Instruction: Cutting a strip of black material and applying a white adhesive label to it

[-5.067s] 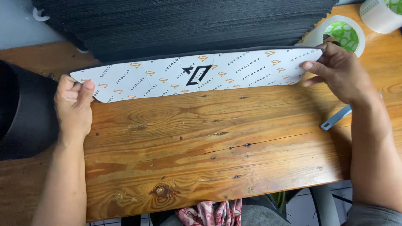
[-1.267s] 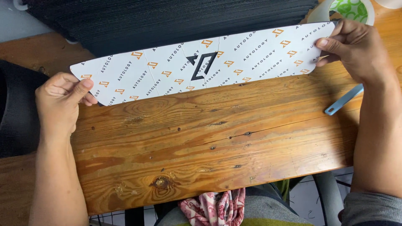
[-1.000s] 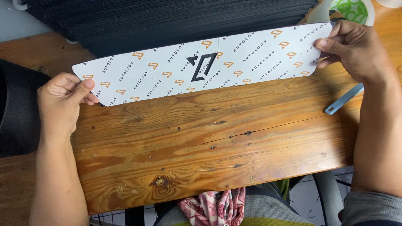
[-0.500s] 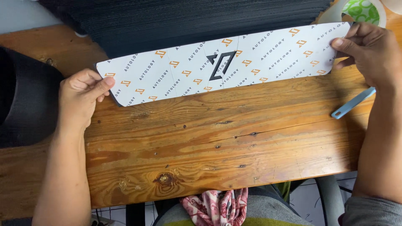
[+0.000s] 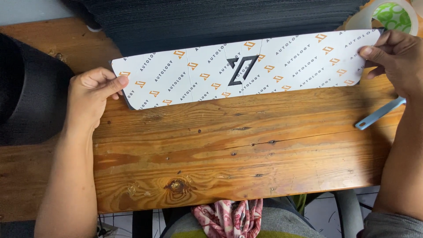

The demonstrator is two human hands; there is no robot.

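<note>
Since the frame half a second earlier, little displacement is noted: the long white printed strip (image 5: 246, 68) is seen a shade further right and lower in view, its tilt and both grips unchanged. Against the frame five seconds back, where the strip lay nearly level, its right end is now raised toward the far edge.

The strip is held across the wooden surface (image 5: 238, 150), slanting from lower left to upper right, its printed face turned upward. A dark underside is visible at the lower left corner. Orange marks and grey lettering are repeated over it, with one large dark emblem near the middle. Whether the strip rests flat on the wood or is lifted slightly cannot be told.

The left hand (image 5: 90, 94) is closed on the strip's left end: the thumb is pressed on top of the white face, the fingers are curled together beneath and beside the edge. The right hand (image 5: 394, 59) is clamped on the right end in like manner, thumb on the upper face, fingers folded behind the edge.

Behind the strip, a stack of black ribbed sheets (image 5: 220, 22) is recorded along the far side. A dark rounded object (image 5: 26, 88) is noted at the left. A roll of tape with a green and white core (image 5: 390, 15) lies just beyond the right hand. A pale blue flat tool (image 5: 379, 113) lies on the wood beside the right forearm. Patterned red cloth (image 5: 231, 216) is seen below the near edge.
</note>
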